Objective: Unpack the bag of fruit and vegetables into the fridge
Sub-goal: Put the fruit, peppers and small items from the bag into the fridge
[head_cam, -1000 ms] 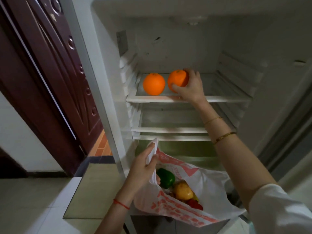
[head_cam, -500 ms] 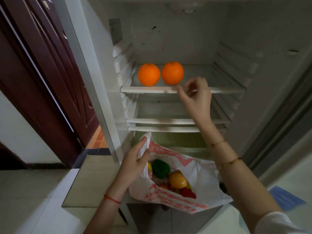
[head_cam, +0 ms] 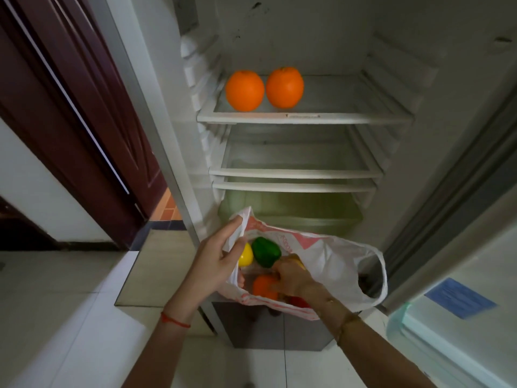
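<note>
Two oranges (head_cam: 244, 90) (head_cam: 284, 87) sit side by side on the left of the fridge's top shelf (head_cam: 305, 118). My left hand (head_cam: 215, 256) grips the left rim of a white and red plastic bag (head_cam: 333, 259) held in front of the bottom drawer. Inside the bag I see a green pepper (head_cam: 265, 252), a yellow fruit (head_cam: 245, 254), an orange fruit (head_cam: 263, 285) and something red (head_cam: 299, 301). My right hand (head_cam: 292, 277) is down inside the bag, fingers bent over the orange fruit. The bag and the hand itself hide whether it grips anything.
Two glass shelves (head_cam: 293, 172) lie below the top one, over a greenish drawer (head_cam: 291, 211). A dark red door (head_cam: 84, 107) stands to the left. The fridge door (head_cam: 458, 289) hangs open on the right. Pale tiled floor (head_cam: 56, 317) lies below.
My right hand let go of the second orange on the top shelf, drew back and dropped into the bag. The camera tilted down; my left hand kept hold of the bag's rim.
</note>
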A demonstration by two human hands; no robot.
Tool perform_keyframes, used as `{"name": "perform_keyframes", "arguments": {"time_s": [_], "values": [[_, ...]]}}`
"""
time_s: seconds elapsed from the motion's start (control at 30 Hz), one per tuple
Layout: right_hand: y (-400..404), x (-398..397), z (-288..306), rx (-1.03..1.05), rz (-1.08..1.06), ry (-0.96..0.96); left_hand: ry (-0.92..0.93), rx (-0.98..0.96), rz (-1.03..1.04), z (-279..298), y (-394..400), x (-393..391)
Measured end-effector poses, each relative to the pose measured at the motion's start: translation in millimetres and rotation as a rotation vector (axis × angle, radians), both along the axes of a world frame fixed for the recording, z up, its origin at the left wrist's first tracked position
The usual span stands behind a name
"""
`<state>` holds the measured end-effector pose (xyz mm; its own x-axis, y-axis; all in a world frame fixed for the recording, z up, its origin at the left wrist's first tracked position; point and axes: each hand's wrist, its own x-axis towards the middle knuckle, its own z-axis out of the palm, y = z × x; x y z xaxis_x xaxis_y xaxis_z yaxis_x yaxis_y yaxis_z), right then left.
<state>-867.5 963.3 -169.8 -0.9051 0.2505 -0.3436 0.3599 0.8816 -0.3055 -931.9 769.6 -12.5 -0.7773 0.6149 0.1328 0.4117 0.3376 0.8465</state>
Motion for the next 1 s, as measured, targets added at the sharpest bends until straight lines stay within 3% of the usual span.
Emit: {"name": "perform_keyframes", "arguments": {"time_s": [0.23, 0.63, 0.77, 0.9, 1.0], "values": [[-23, -11, -30, 0.302, 0.145, -0.108, -0.002, 0.02, 0.023, -1, -2, 4], [-17, -8, -40, 0.329, 0.18, -0.036, -0.007, 0.025, -0.009, -4, 3, 0], [-16, -4, -23, 0.107, 0.048, 0.061, 0.005, 0.054, -0.04, -2, 6, -4], [-11, 7, 25, -0.443, -0.261, 0.274, -0.005, 0.035, -0.047, 1, 8, -8], [-4, 11, 61, -0.704, -0.414, 0.431, 0.006, 0.034, -0.062, 2, 12, -12]]}}
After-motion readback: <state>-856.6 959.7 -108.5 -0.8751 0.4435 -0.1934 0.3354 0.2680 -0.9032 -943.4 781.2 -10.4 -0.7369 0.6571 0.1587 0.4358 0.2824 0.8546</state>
